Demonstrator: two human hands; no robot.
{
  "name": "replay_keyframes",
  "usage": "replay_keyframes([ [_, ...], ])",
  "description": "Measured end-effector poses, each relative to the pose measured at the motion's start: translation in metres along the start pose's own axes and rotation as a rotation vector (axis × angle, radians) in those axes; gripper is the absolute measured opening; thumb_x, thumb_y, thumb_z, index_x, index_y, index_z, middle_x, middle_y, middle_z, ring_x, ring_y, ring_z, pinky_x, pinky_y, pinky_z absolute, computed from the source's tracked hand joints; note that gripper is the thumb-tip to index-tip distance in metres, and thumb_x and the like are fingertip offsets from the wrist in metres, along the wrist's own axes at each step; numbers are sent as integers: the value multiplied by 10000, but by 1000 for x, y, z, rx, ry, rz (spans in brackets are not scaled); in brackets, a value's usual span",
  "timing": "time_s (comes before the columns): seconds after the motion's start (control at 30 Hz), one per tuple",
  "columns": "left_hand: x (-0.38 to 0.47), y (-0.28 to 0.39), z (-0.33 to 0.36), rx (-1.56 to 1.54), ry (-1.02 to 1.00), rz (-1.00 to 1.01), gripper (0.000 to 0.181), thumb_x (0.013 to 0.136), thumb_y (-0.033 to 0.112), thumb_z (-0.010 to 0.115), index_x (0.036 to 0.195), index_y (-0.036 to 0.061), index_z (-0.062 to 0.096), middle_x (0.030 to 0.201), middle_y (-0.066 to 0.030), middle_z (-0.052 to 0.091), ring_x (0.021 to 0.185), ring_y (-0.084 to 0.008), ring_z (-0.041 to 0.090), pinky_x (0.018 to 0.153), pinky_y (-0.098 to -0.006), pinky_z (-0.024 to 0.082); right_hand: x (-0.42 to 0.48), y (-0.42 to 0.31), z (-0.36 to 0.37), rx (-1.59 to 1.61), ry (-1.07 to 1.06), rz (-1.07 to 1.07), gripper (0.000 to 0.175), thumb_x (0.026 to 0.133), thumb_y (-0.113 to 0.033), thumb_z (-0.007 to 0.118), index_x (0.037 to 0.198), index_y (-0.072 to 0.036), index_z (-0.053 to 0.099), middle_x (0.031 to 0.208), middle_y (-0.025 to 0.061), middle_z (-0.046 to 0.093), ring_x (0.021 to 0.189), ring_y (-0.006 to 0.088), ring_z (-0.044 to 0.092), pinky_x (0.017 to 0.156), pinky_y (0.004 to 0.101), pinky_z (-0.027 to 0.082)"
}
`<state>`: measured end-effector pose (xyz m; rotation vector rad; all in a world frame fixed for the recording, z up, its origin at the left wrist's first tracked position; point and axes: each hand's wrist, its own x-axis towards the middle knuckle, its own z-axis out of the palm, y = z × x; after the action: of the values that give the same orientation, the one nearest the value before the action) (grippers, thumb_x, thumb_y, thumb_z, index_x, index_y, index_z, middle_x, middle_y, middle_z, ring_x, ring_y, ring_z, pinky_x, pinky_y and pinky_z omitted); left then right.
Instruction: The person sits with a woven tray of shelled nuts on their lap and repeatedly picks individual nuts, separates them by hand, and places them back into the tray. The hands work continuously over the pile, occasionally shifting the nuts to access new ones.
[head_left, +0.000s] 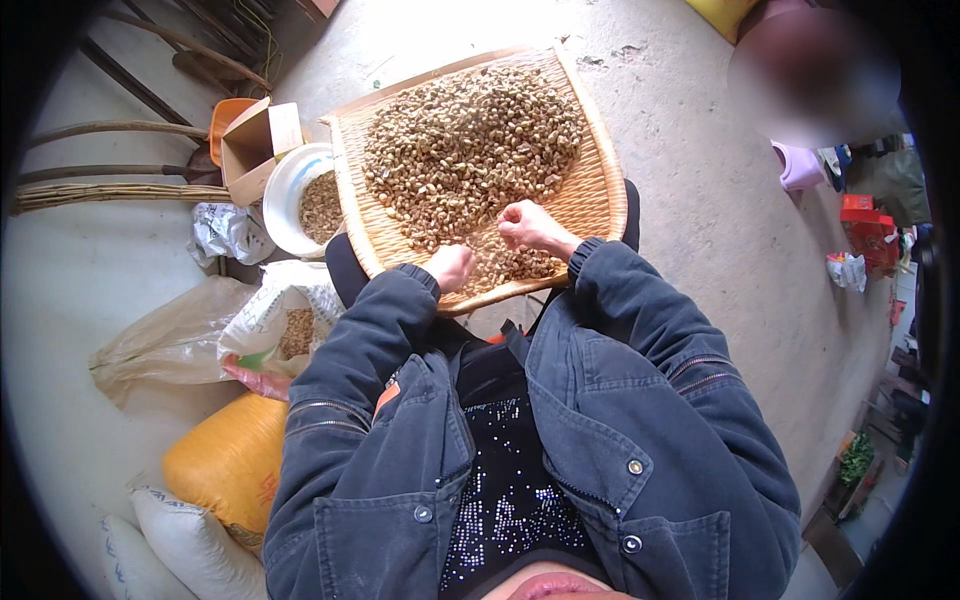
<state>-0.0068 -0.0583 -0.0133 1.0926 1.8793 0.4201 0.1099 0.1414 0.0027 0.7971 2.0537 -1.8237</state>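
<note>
A woven winnowing basket (611, 176) rests across my lap. It carries a broad heap of small tan and greenish nuts or seeds (472, 135), too small to name surely. Nearer to me lies a smaller, paler batch of them (534, 264). Over the left side of this batch is my left hand (451, 268), its fingertips turned away and partly hidden. My right hand (529, 226) hovers between heap and batch, with thumb and fingers curled together. Whether a piece sits in either hand's fingers does not show.
Left of the basket stand a white bucket (276, 214) with brown pieces inside, an opened cardboard box (251, 150) and an open woven sack (259, 319). A yellow sack (225, 457) is close by my left side. Another person (814, 75), blurred, is at upper right.
</note>
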Motion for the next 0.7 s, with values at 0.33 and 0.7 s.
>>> replay_keyframes([
  [0.33, 14, 4, -11, 554, 310, 115, 72, 866, 73, 524, 878, 17, 568, 914, -176, 593, 798, -369, 653, 679, -473, 522, -6, -8, -1, -111, 60, -62, 185, 883, -140, 607, 926, 16, 697, 701, 86, 691, 614, 149, 663, 597, 309, 539],
  [0.7, 14, -1, -8, 199, 434, 83, 124, 881, 97, 510, 863, -16, 559, 799, -244, 630, 758, -441, 620, 688, -504, 496, -12, 1, -7, -36, 51, -4, 211, 896, -135, 574, 973, 32, 677, 701, 91, 684, 611, 146, 659, 593, 310, 537],
])
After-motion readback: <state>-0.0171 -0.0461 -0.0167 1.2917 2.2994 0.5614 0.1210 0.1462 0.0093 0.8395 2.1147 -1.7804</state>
